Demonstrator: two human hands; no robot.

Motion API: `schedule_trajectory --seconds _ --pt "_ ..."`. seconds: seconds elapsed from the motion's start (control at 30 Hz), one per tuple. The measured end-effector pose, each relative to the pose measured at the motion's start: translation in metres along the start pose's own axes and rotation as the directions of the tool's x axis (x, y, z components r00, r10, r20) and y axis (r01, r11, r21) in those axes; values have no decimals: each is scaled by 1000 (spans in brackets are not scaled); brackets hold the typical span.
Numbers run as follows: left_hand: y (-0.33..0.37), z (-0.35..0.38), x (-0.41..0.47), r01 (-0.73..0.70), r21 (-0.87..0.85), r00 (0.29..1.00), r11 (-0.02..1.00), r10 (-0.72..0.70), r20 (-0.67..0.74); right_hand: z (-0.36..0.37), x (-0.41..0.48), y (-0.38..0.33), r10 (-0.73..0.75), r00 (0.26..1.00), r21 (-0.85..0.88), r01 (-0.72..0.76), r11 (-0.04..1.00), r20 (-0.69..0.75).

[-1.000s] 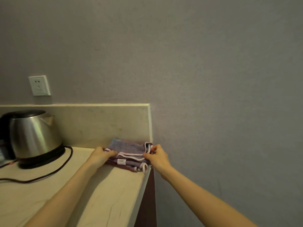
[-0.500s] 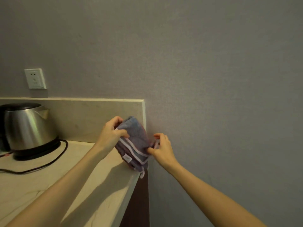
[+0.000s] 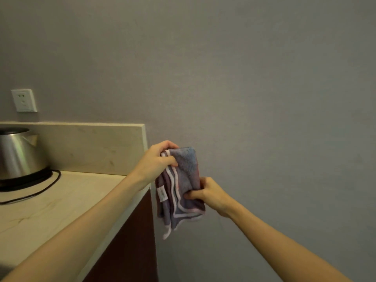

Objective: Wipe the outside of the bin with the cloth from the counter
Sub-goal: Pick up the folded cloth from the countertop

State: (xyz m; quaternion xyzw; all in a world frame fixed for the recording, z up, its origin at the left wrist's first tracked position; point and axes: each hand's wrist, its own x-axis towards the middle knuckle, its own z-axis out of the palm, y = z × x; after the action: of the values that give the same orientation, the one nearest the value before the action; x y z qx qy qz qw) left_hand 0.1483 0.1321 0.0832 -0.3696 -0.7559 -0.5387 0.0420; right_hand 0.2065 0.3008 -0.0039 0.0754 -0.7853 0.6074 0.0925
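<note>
A folded purple-blue cloth [image 3: 184, 180] with white trim and a small white label hangs in the air just past the right end of the counter [image 3: 50, 204]. My left hand [image 3: 157, 161] grips its top edge. My right hand [image 3: 207, 193] pinches its lower right side, thumb on the front. The cloth's loose corners dangle below both hands. No bin is in view.
A steel electric kettle [image 3: 18, 153] on a black base stands at the counter's far left, its black cord [image 3: 38, 190] trailing across the top. A white wall socket [image 3: 24, 100] sits above the beige backsplash. A bare grey wall fills the right side.
Both hands lifted the cloth off the counter's back right corner and carried it up and to the right, clear of the counter edge. It now hangs upright.
</note>
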Motion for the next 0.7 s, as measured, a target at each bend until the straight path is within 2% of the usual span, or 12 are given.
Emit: schedule_trajectory --seconds 0.13,0.3,0.57,0.7 --pt "17 34 -15 66 -84 996 994 -71 -54 -27 -46 1 -1 997 -45 -2 999 -71" --pt "45 78 -48 119 -154 988 981 -132 -79 -56 -111 -2 9 996 77 -2 997 -86" --pt "87 126 -110 140 -154 985 978 -153 -78 -64 -190 -3 56 994 155 -40 987 -99" --pt "100 139 -132 158 -97 984 983 -165 -71 -61 -210 -15 31 994 72 -24 997 -102"
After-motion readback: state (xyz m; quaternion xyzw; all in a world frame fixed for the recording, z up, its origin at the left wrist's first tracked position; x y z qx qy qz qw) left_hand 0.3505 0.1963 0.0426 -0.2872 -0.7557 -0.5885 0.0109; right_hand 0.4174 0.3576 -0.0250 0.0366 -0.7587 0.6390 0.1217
